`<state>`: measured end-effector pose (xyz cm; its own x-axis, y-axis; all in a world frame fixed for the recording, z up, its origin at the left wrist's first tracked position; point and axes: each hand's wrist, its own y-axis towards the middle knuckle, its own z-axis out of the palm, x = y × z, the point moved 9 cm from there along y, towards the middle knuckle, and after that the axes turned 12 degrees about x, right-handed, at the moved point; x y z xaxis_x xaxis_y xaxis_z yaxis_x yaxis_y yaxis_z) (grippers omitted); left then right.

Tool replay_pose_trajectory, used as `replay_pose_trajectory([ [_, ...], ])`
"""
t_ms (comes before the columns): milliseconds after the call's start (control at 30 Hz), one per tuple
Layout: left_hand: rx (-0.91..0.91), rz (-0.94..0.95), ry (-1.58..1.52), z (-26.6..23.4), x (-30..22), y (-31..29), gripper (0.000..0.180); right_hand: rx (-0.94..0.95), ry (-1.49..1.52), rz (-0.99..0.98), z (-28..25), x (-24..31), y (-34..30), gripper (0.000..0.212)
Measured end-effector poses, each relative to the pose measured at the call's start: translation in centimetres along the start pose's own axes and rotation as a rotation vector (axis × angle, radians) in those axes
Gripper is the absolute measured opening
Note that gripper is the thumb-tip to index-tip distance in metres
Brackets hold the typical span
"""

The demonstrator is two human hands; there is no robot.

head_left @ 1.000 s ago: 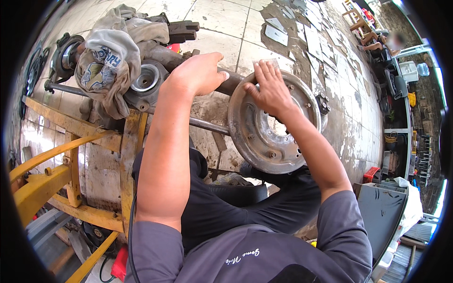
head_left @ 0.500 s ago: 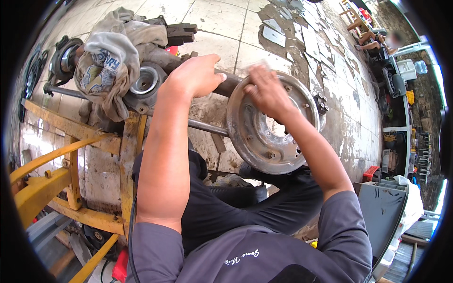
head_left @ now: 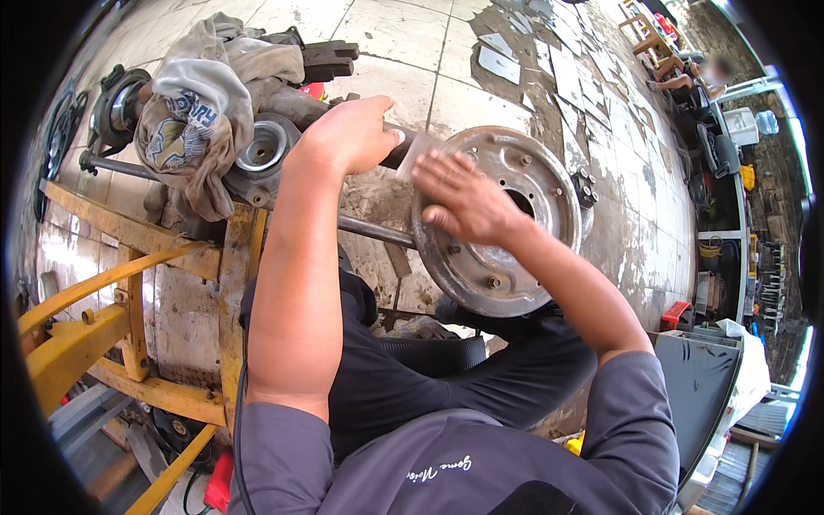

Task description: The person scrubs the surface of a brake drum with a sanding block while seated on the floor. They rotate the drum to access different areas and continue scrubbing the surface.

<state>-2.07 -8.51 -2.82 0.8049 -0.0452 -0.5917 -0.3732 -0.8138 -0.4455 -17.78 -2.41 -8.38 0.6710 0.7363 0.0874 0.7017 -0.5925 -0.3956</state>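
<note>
My left hand (head_left: 350, 137) rests over the thick axle tube (head_left: 296, 105), fingers curled across it and thumb on the near side. At the tube's right end stands a round, greyish-brown metal brake backing plate (head_left: 493, 279) with a center hole and several studs. My right hand (head_left: 459, 193) lies flat across the plate's left part, fingers pointing to the upper left. Under its fingertips a thin, pale brownish sheet (head_left: 414, 158), like sandpaper, sticks out past the plate's rim, blurred. A thin metal rod (head_left: 378, 230) runs below the tube to the plate.
A dirty grey cloth (head_left: 193, 129) drapes over the axle's left part, beside a round metal cup (head_left: 261, 148). A yellow metal frame (head_left: 133, 318) fills the left. Broken tiles (head_left: 566, 81) lie beyond the plate. A grey box (head_left: 699, 378) stands at right; a person sits far off.
My right hand has slid left and down across the plate, and the pale sheet now shows past its fingertips. My left hand stays on the tube.
</note>
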Motion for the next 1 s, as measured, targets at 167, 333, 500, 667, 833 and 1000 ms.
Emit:
replay_pose_trajectory([
  [167, -0.027, 0.023, -0.011, 0.3, -0.5, -0.2, 0.059, -0.087, 0.060, 0.152, -0.4, -1.6, -0.3, 0.080],
  [333, -0.007, 0.023, 0.026, 0.2, -0.2, 0.4, 0.059, -0.150, 0.119, 0.148, -1.2, -3.3, -0.7, 0.073],
  [500, -0.036, 0.022, 0.027, 0.1, 0.1, 0.1, 0.060, 0.052, 0.085, -0.136, 1.0, 2.5, -1.3, 0.081],
  [667, -0.055, 0.054, -0.019, 0.4, -0.7, 0.1, 0.060, -0.166, 0.079, 0.202, -0.6, -3.9, -0.8, 0.075],
  [833, -0.014, -0.013, 0.003, -0.1, 0.3, -0.1, 0.060, -0.049, 0.064, 0.044, -0.2, 0.0, -0.7, 0.078],
  [1000, -0.035, 0.043, -0.012, 0.4, -0.5, 0.1, 0.060, -0.126, 0.066, 0.204, -0.7, -2.5, -0.6, 0.080],
])
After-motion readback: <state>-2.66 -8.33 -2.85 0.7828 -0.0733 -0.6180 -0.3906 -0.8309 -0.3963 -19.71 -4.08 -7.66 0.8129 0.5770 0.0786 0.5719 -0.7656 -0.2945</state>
